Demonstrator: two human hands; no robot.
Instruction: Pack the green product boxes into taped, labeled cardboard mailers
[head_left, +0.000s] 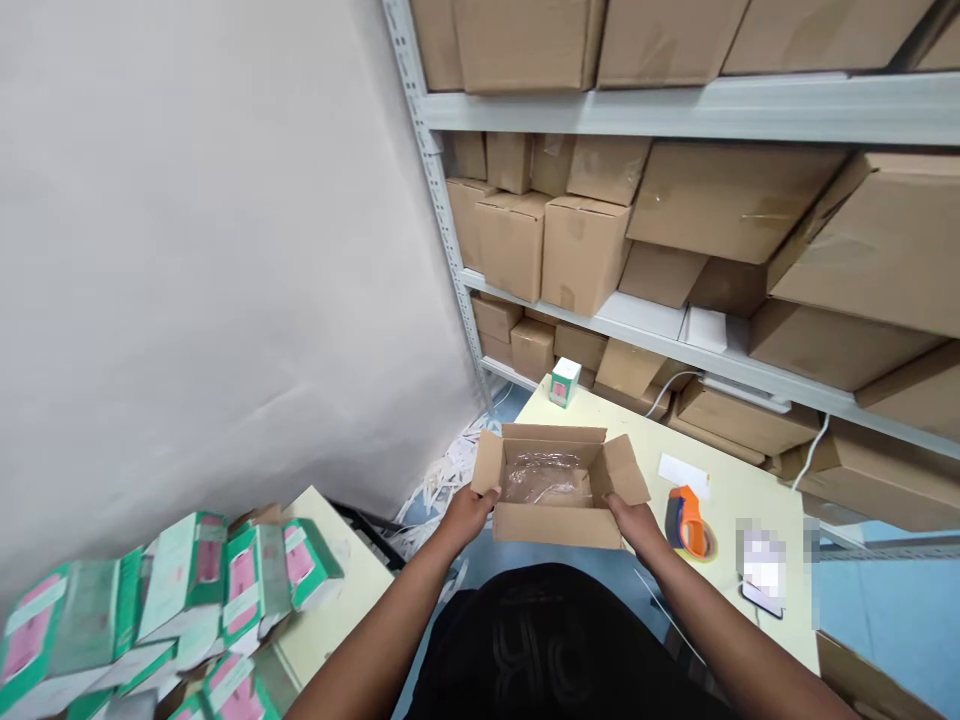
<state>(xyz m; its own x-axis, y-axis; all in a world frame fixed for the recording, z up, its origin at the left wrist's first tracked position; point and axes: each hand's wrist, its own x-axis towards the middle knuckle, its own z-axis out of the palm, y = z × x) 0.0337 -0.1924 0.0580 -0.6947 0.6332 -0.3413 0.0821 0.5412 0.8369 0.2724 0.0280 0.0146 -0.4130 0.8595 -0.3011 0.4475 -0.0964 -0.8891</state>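
Note:
Between my two hands is a cardboard box [551, 522] with its top flaps spread. Clear plastic wrap [544, 475] lies inside it, crumpled and shiny; whether anything lies beneath it I cannot make out. My left hand [471, 512] grips the box's left near corner, thumb over the edge. At the right near corner, my right hand [634, 522] holds the wall the same way. A small green and white carton [564, 383] stands upright on the table beyond the box. To the right of my right hand sits an orange tape dispenser [691, 522] with a roll of tape.
The pale table [739, 490] also bears a white slip [684, 474] and a phone [761, 575]. Several green and white cartons [240, 580] are piled on another table at left. Shelves [675, 112] of cardboard boxes rise ahead. Paper shreds [454, 465] litter the floor by the wall.

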